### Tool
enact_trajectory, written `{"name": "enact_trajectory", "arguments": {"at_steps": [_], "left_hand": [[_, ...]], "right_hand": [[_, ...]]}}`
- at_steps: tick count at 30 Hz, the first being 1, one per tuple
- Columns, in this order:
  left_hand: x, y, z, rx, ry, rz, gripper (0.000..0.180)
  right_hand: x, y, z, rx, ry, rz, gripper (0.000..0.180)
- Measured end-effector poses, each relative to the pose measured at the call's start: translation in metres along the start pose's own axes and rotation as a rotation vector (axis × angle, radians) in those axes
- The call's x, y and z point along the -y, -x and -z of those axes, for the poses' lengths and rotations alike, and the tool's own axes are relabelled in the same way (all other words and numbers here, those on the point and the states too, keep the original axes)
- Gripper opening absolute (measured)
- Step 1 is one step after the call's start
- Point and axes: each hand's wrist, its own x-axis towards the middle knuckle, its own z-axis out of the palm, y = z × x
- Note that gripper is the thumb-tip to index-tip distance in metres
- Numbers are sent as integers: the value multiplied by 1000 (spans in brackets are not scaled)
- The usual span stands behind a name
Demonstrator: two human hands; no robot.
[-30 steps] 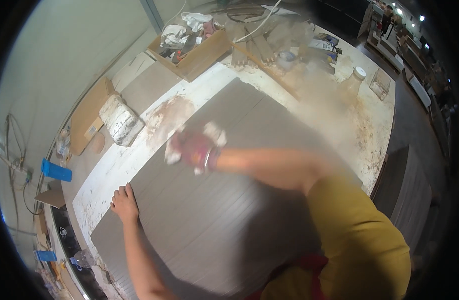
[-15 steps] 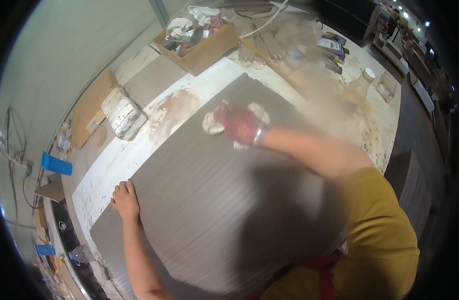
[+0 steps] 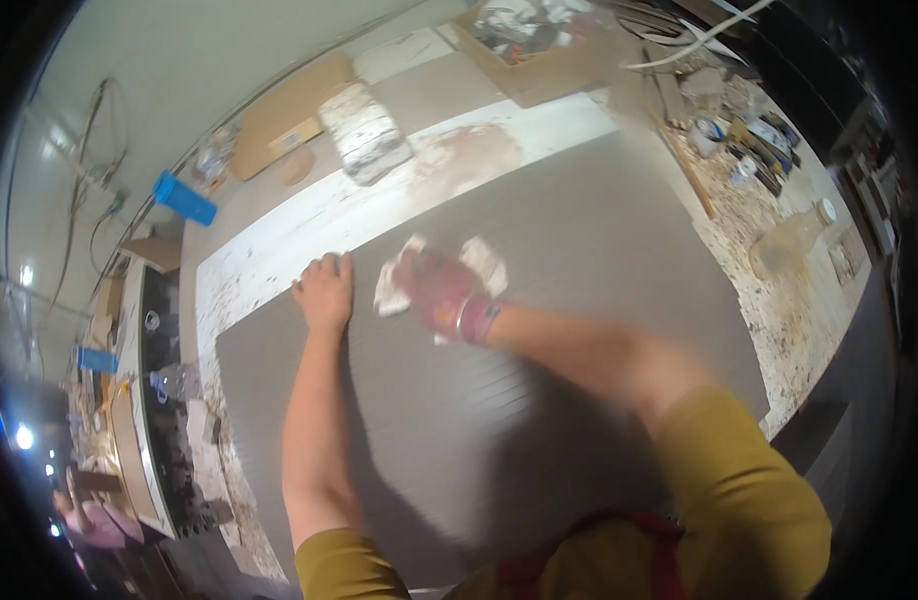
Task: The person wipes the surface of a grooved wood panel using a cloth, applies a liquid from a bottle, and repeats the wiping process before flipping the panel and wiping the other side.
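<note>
A large grey panel with fine wood-like lines [image 3: 599, 220] lies flat in front of me. My right hand [image 3: 441, 292], in a dark red glove, presses a crumpled white cloth [image 3: 487, 264] onto its surface; bits of cloth stick out on both sides of the glove. At the panel's far left edge rests my bare left hand [image 3: 326, 288], fingers stretched and slightly bent, holding nothing. The fingertips reach the edge beside the white board strip [image 3: 269, 250].
Beyond the panel lie a white-smeared block [image 3: 364, 135] and a cardboard box of rags [image 3: 539, 75]. To the left stands a blue cup [image 3: 184, 198]. Small tools, a jar [image 3: 742, 172] and a dusty bottle [image 3: 794, 240] occupy the right side. Another person [image 3: 104, 522] is at far left.
My gloved right hand has drawn the cloth across the panel, nearer to me and closer to my left hand. The view has turned. The dust cloud at the right has thinned.
</note>
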Motion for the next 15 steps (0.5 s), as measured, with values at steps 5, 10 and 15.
{"name": "enact_trajectory", "arguments": {"at_steps": [5, 10, 15], "left_hand": [[107, 0, 6, -151, 260, -102, 49], [166, 23, 3, -42, 16, 27, 49], [166, 23, -7, -2, -48, 77, 49]], "right_hand": [[-108, 37, -9, -290, 83, 287, 51], [-173, 43, 56, -235, 61, -523, 46], [-55, -33, -20, -185, 123, -243, 43]]}}
